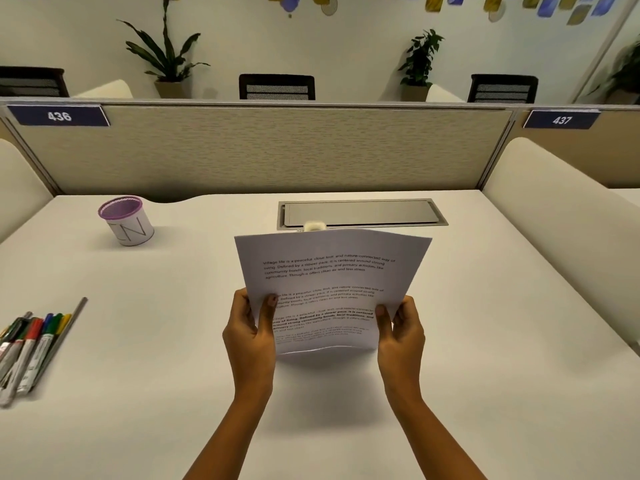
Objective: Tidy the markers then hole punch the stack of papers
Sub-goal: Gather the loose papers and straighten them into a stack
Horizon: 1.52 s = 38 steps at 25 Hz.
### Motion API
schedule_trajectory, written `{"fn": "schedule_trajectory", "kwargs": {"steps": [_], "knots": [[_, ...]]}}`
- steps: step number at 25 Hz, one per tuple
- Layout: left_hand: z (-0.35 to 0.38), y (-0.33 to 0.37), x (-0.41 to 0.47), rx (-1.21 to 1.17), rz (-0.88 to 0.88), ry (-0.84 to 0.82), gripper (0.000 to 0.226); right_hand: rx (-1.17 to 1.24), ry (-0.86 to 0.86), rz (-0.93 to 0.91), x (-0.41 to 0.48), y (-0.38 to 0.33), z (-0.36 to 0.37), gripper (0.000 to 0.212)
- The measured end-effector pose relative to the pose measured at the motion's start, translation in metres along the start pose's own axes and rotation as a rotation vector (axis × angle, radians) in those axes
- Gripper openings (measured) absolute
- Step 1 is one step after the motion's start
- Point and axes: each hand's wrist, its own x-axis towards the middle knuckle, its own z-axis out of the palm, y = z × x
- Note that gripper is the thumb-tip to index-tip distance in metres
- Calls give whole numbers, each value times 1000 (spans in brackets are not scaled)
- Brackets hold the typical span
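My left hand (251,336) and right hand (401,336) both clamped on stack of papers (329,289), thumbs on printed face, sheets lifted off desk (485,306), bowed in middle. Markers (29,344) lie loose at far left; mesh cup (126,220) well apart, looks empty. White object (314,226) behind stack, likely punch, mostly hidden. Advice to self: square edges on desk, keep grip even, avoid creasing.
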Motion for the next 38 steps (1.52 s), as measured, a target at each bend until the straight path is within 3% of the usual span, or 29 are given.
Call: {"fn": "schedule_trajectory", "kwargs": {"steps": [7, 10, 12, 14, 18, 21, 26, 28, 32, 38], "knots": [[-6, 0, 5, 20, -3, 48, 7, -17, -31, 6, 2, 4, -6, 10], [-8, 9, 17, -63, -10, 126, 6, -48, 8, 30, 2, 4, -11, 31], [-9, 18, 24, -133, -15, 192, 7, -57, 57, 165, -2, 7, -11, 54], [-6, 23, 28, -206, -56, 247, 6, 51, 4, 335, -9, 9, -8, 63], [2, 21, 25, -417, -221, 278, 9, 421, -314, 358, -14, 4, 6, 45], [3, 19, 16, -546, -264, 214, 21, 516, -257, 298, -3, -3, 7, 30], [-34, 12, 45, -604, -151, 170, 23, 279, -133, 176, 26, -14, -16, 20], [-63, 9, 66, -439, -85, 67, 19, 165, -103, 112, 38, -17, -29, 20], [-75, 8, 74, 181, 118, -242, 26, -24, -121, -3, 45, -17, -38, 31], [-46, -2, 45, 91, 106, -24, 12, 14, -41, 2, 43, -5, -28, 30]]}}
